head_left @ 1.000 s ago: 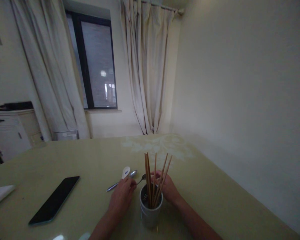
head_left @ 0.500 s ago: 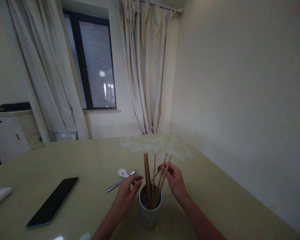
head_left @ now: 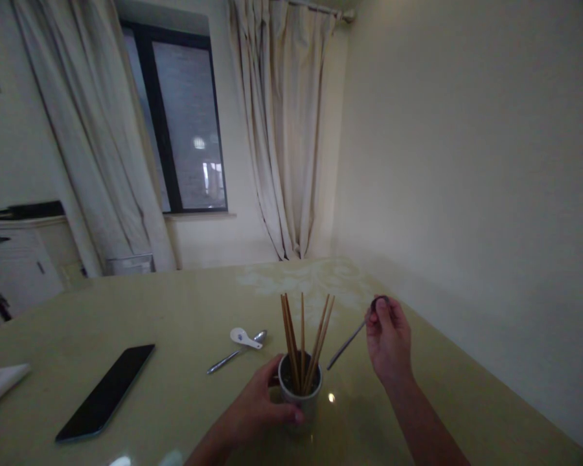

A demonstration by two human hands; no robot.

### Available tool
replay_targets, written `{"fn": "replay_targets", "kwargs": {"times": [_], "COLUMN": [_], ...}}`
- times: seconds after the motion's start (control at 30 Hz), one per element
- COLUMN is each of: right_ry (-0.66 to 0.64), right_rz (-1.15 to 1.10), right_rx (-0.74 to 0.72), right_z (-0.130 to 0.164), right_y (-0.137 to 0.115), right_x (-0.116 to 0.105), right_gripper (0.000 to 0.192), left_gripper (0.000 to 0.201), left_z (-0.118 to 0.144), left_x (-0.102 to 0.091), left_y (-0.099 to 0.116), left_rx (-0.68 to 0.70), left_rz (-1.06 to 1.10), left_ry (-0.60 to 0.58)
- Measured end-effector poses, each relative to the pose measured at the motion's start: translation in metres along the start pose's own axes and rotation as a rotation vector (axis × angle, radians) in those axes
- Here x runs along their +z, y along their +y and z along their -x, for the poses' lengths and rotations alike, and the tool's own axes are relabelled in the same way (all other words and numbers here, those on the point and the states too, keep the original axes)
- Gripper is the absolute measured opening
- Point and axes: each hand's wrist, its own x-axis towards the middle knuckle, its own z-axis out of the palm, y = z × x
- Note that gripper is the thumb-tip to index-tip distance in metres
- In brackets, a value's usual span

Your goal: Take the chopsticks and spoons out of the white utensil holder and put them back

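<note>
A grey cup [head_left: 301, 401] of upright chopsticks [head_left: 302, 340] is gripped by the left hand [head_left: 260, 411] wrapped round its side. Just beyond, a metal spoon [head_left: 352, 336] is pinched at its bowl by the right hand [head_left: 388, 336], handle slanting cupward (not touching). Farther left lie a phone [head_left: 104, 391], a second metal spoon [head_left: 236, 353] and a white ceramic spoon [head_left: 243, 336] on the table [head_left: 175, 310].

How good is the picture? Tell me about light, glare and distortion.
Head view: dim and greenish; the window is dark, with small bright reflections. A glare spot sits on the table beside the cup. Wide-angle bend tilts the curtains. The right hand and its spoon look slightly soft.
</note>
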Motion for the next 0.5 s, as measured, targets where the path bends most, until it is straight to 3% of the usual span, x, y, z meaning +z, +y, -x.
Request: {"fn": "replay_targets", "kwargs": {"times": [0.13,0.2,0.27,0.33,0.4,0.5], "right_ry": [-0.306,-0.496,-0.604,-0.59,-0.498,-0.357], "right_rz": [0.192,0.295,0.335,0.341,0.36,0.407], "right_rx": [0.029,0.049,0.063,0.058,0.038,0.038], "right_z": [0.026,0.036,0.041,0.042,0.039,0.034], "right_y": [0.002,0.002,0.002,0.003,0.007,0.017], "right_x": [0.011,0.014,0.016,0.016,0.014,0.01], "right_gripper": [0.026,0.024,0.026,0.028,0.027,0.033], "left_gripper": [0.085,0.082,0.083,0.088,0.08,0.032], "left_z": [-0.004,-0.005,-0.004,-0.002,0.001,0.005], "left_x": [0.01,0.012,0.01,0.002,-0.013,-0.043], "left_y": [-0.004,-0.004,-0.003,-0.002,-0.002,-0.004], "left_rx": [0.058,0.077,0.064,0.016,-0.035,-0.081], "left_rz": [-0.04,-0.051,-0.085,-0.188,-0.363,-0.649], "left_ry": [0.065,0.066,0.047,0.026,0.048,0.239]}}
